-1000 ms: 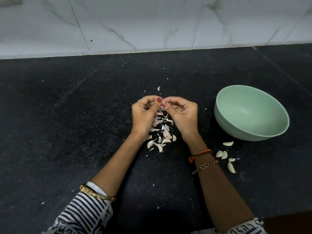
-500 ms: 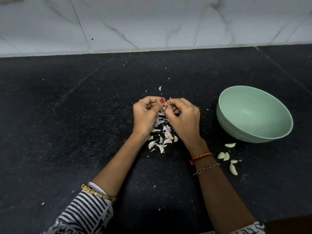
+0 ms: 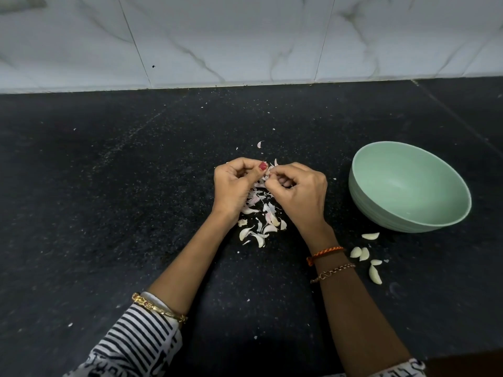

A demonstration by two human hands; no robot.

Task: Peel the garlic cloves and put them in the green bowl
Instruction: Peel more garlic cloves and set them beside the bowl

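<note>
Both hands, left hand [image 3: 236, 186] and right hand [image 3: 299, 190], pinch one small papery garlic clove [image 3: 268, 172] between fingertips; the pale green bowl [image 3: 408, 186] sits empty, nearer the right.

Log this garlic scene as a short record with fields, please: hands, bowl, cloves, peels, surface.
hands: left hand and right hand pinch a garlic clove between them
bowl: green bowl, looks empty
cloves: five peeled cloves on the counter beside the bowl
peels: pile of skins under the hands
surface: black counter

No text, label or number can be read anywhere.
</note>
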